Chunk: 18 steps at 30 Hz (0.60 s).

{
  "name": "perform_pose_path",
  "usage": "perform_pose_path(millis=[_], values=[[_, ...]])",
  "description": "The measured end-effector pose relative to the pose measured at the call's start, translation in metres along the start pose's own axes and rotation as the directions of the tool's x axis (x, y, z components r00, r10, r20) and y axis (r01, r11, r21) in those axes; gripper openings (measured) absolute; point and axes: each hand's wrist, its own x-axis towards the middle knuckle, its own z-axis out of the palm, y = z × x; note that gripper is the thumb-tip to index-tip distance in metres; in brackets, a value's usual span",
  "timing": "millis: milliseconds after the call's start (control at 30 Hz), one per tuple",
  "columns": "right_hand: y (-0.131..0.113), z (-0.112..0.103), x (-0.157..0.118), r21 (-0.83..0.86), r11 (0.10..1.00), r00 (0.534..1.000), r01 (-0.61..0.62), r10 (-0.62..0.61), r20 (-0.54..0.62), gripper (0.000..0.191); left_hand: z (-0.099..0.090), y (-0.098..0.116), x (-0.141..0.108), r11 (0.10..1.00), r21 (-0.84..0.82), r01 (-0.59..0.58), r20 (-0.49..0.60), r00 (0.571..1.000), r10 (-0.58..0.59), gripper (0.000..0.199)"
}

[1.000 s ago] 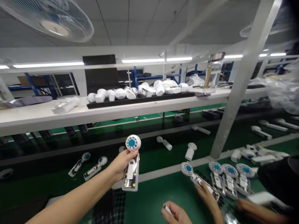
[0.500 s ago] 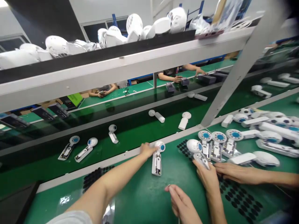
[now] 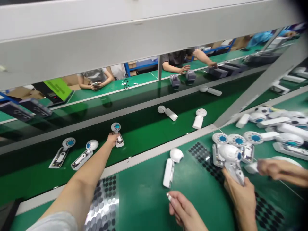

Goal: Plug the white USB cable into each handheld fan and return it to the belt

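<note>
My left hand [image 3: 112, 140] reaches out over the green conveyor, its fingers closed on the handle of a white handheld fan [image 3: 116, 127] whose casing is open at the front. Low in the middle, my right hand [image 3: 184, 210] pinches a small whitish piece [image 3: 169, 196] between thumb and fingertips; its exact kind is too small to make out. Just above it on the bench, another white fan [image 3: 168, 173] lies with its smooth shell showing. Two fans with open casings, one farther left [image 3: 60, 157] and one nearer [image 3: 82, 159], lie on the conveyor beside my left arm.
Sheets of round black stickers [image 3: 109, 199] lie on the bench. At right, a co-worker's hand [image 3: 240, 192] holds a fan [image 3: 231, 155] near a pile of fans [image 3: 286, 123]. A grey post [image 3: 255, 86] and an overhead beam [image 3: 134, 45] frame the conveyor [image 3: 141, 138].
My left hand has left the bench fan and moved left to one on the conveyor. The bench fan now shows its smooth side instead of its open casing. My view has tilted down.
</note>
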Motion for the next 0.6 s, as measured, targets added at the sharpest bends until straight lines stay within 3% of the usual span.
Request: perform_pose_path(millis=[67, 133, 300, 367, 433, 600], values=[[-0.004, 0.031, -0.009, -0.010, 0.999, 0.999, -0.032, 0.032, 0.023, 0.030, -0.001, -0.003, -0.021, 0.988, -0.146, 0.045, 0.192, 0.981, -0.016, 0.019], [-0.015, 0.048, -0.013, -0.035, 0.999, 0.999, -0.011, 0.013, 0.048, 0.032, -0.007, -0.004, -0.053, 0.967, -0.234, 0.099, 0.351, 0.936, -0.011, 0.016], [-0.053, 0.072, -0.022, -0.123, 0.979, 0.982, 0.161, -0.147, 0.116, 0.024, -0.027, -0.006, -0.154, 0.834, -0.438, 0.335, 0.636, 0.772, 0.023, 0.030], [-0.064, 0.084, -0.029, -0.131, 0.965, 0.967, 0.226, -0.206, 0.151, 0.020, -0.033, -0.006, -0.189, 0.790, -0.492, 0.365, 0.673, 0.736, 0.079, 0.029], [-0.069, 0.096, -0.038, -0.131, 0.950, 0.949, 0.282, -0.257, 0.181, 0.017, -0.039, -0.006, -0.216, 0.804, -0.495, 0.329, 0.676, 0.728, 0.118, 0.031], [-0.070, 0.111, -0.059, -0.158, 0.923, 0.925, 0.351, -0.315, 0.213, 0.011, -0.050, -0.009, -0.253, 0.857, -0.445, 0.259, 0.701, 0.697, 0.153, 0.038]])
